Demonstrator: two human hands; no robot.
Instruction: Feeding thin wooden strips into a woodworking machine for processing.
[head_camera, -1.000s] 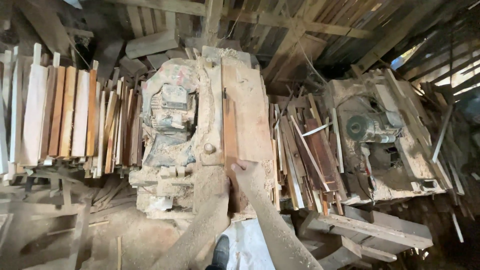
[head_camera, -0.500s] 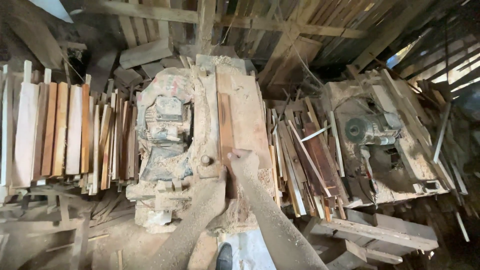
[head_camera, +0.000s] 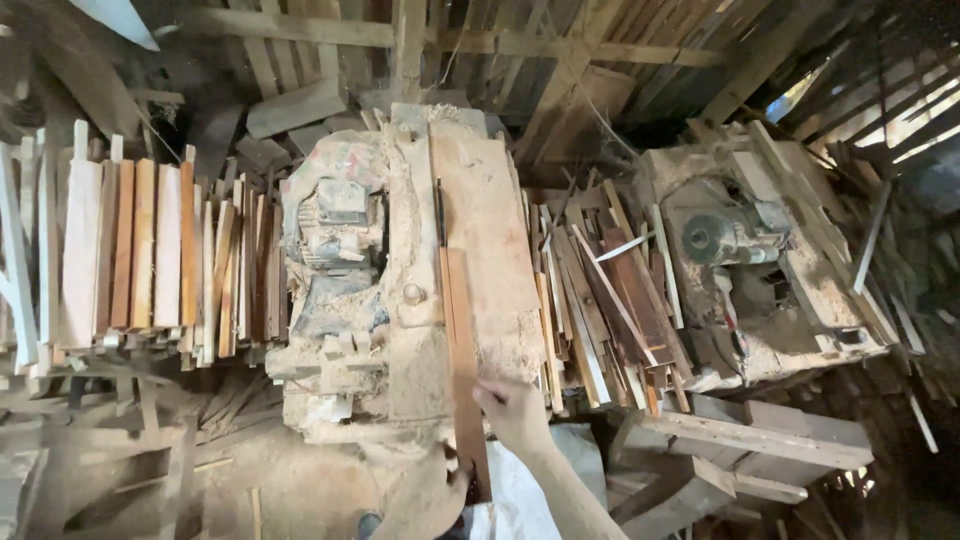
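Head view, your right hand: your right hand (head_camera: 517, 412) rests on the near end of the reddish wood strip (head_camera: 462, 345), fingers pressed together flat along its right edge.
Head view, your left hand: your left hand (head_camera: 432, 490) holds the strip's near end from the left; its grip is partly hidden, so I cannot tell how tightly it closes.
Strip's place: it lies lengthwise on the saw bench (head_camera: 490, 215), by the near edge, in line with the blade slot (head_camera: 438, 212).
Doing it well: keep the strip straight along the slot, push evenly, fingers clear of the cut line.
Surface: thick sawdust, a motor (head_camera: 335, 225) at the left edge.
Room: stacked slats (head_camera: 140, 245) left, offcuts (head_camera: 600, 300) and a second machine (head_camera: 740, 250) right.
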